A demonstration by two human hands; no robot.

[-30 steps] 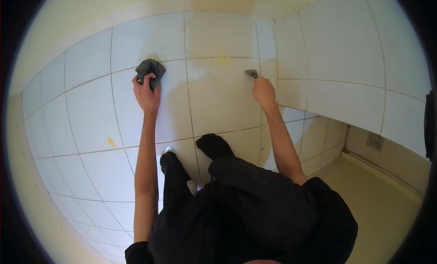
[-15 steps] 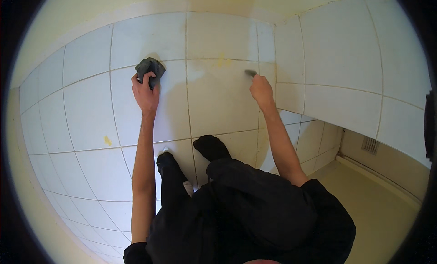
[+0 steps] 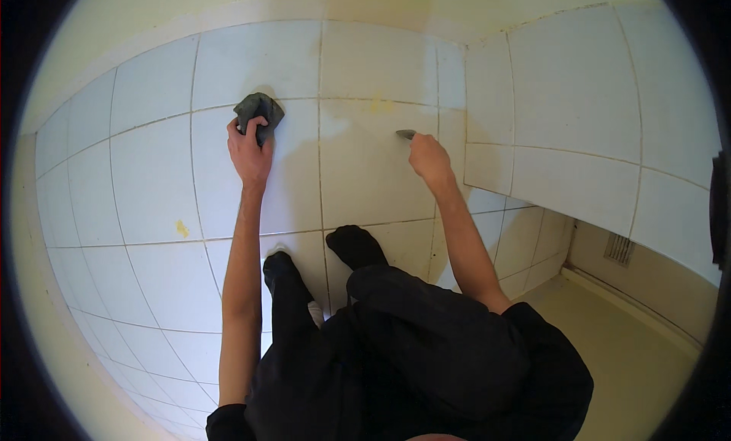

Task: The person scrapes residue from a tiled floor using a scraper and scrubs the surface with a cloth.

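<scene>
A crumpled dark grey cloth (image 3: 266,108) is bunched under the fingers of my left hand (image 3: 250,153), against the white tiles (image 3: 373,175). My right hand (image 3: 430,158) is closed round a small tool with a grey metal-looking blade (image 3: 406,134); the fist hides its handle. The blade points left, close to the tiles, and whether it touches them I cannot tell. A faint yellow stain (image 3: 383,105) lies on the tiles just above and left of the blade.
Another yellow patch (image 3: 182,229) marks a tile at the left. My black-socked feet (image 3: 356,247) stand on the tiles between my arms. A raised tiled ledge (image 3: 571,98) borders the right side, with a small vent grille (image 3: 620,250) below it.
My right hand has drawn a little left and down with the tool, whose blade now points left. The cloth and my left hand keep nearly the same place on the tiles; the view shifts slightly.
</scene>
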